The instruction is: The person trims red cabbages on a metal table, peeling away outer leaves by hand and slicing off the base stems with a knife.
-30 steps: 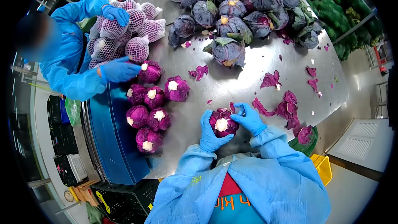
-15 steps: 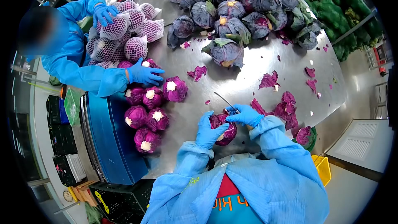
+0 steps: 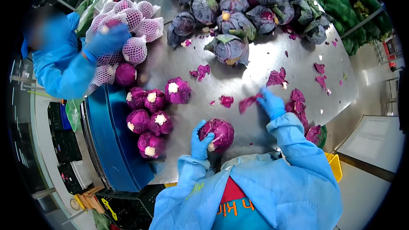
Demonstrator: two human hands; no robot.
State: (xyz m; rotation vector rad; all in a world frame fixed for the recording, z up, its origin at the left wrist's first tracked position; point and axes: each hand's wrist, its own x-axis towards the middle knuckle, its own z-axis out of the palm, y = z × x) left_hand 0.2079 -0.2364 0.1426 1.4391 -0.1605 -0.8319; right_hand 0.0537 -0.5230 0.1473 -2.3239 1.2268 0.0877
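My left hand is wrapped around the left side of a peeled red cabbage, its pale cut stem towards me. Just above the steel table, my right hand pinches a loose purple cabbage leaf, slightly blurred. A small leaf piece lies to the left of that leaf. Both hands wear blue gloves. Several trimmed red cabbages with white cut stems sit together to my left. I cannot make out a knife in either hand.
Untrimmed cabbages with dark outer leaves are heaped at the back. Net-sleeved cabbages are piled at back left, beside a co-worker's blue sleeve. Leaf scraps lie at right. Green net sacks stand beyond the table.
My right hand has left the cabbage and moved right with a leaf; the thin blade beside it is no longer visible. My left hand has shifted slightly left with the cabbage. The co-worker's arm has drawn back.
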